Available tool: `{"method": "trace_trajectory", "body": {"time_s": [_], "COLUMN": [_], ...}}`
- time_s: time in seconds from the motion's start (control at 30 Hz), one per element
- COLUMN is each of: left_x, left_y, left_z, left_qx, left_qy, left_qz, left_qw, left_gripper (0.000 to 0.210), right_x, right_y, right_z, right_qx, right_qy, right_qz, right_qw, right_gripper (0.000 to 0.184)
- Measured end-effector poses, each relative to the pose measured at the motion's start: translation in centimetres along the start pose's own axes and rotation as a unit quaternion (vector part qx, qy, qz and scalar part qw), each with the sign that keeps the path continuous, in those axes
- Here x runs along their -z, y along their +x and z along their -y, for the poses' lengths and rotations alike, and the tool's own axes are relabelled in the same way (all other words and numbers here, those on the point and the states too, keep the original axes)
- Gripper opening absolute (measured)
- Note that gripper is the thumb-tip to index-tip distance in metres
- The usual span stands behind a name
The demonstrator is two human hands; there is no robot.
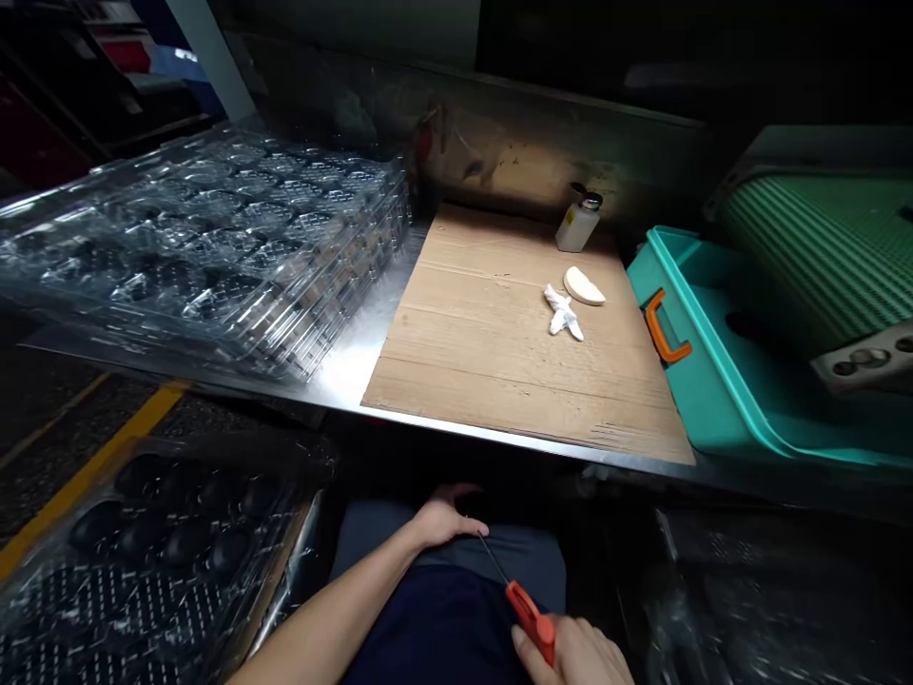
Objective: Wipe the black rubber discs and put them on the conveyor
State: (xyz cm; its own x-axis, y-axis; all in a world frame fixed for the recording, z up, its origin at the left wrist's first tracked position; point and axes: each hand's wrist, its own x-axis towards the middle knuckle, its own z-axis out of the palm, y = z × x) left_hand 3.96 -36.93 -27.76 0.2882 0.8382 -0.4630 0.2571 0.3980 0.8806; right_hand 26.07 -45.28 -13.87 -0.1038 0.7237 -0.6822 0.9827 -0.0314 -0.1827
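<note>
My right hand [581, 652] is closed around the red handle of a tool with a thin dark metal shaft [529, 614], low in the head view over my lap. The shaft slants up and left, and its tip ends by the thumb of my left hand [443, 518]. That hand lies over my thighs, thumb and forefinger spread apart. Deep shadow fills the gap between them, and I make out nothing held there. On the bench ahead, a crumpled white cloth [563, 312] and a white half-round pad [583, 285] lie on a cardboard sheet [471, 333].
A pump bottle [578, 221] stands at the cardboard's back edge. Stacked clear plastic trays [285, 247] fill the bench's left side. At the right is a teal bin [720, 371] with an orange handle, beneath a green ribbed surface [827, 247]. Another tray [164, 552] sits lower left.
</note>
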Motion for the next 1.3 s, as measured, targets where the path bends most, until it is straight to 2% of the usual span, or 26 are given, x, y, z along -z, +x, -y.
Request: {"method": "trace_trajectory", "body": {"time_s": [0.13,0.27,0.33,0.43,0.53,0.73,1.07,1.23,1.3], "left_x": [0.0,-0.5,-0.6,-0.3,0.3,1.0,1.3,1.2,0.9], "left_y": [0.0,0.5,0.8,1.2,1.3,1.0,1.0,0.7,0.5], "left_z": [0.2,0.5,0.6,0.7,0.8,0.8,1.0,0.9,0.9], "left_qx": [0.003,0.035,0.090,0.159,0.185,0.212,0.207,0.169,0.114], "left_qy": [0.005,-0.069,-0.150,-0.254,-0.291,-0.343,-0.380,-0.361,-0.314], "left_qz": [0.008,-0.052,-0.083,-0.095,-0.103,-0.096,-0.069,-0.063,-0.076], "left_qw": [1.000,0.996,0.981,0.949,0.933,0.910,0.899,0.915,0.939], "left_gripper": [0.079,0.074,0.074,0.074,0.077,0.081,0.079,0.071,0.073], "right_x": [1.0,0.8,0.3,-0.6,-1.2,-1.2,-1.7,-0.8,-0.2], "right_y": [0.1,0.2,0.4,0.8,1.3,1.8,2.0,1.5,1.2], "right_z": [0.5,1.2,1.6,2.6,3.5,4.0,4.2,3.6,3.1], "right_qx": [-0.006,-0.016,-0.010,-0.004,0.001,0.005,-0.004,-0.005,-0.008], "right_qy": [-0.015,-0.023,-0.030,-0.051,-0.065,-0.064,-0.057,-0.032,-0.013], "right_qz": [-0.006,0.006,0.011,-0.008,-0.029,-0.025,-0.034,-0.026,-0.018], "right_qw": [1.000,1.000,0.999,0.999,0.998,0.998,0.998,0.999,1.000], "right_gripper": [0.046,0.044,0.043,0.041,0.040,0.038,0.039,0.040,0.042]}}
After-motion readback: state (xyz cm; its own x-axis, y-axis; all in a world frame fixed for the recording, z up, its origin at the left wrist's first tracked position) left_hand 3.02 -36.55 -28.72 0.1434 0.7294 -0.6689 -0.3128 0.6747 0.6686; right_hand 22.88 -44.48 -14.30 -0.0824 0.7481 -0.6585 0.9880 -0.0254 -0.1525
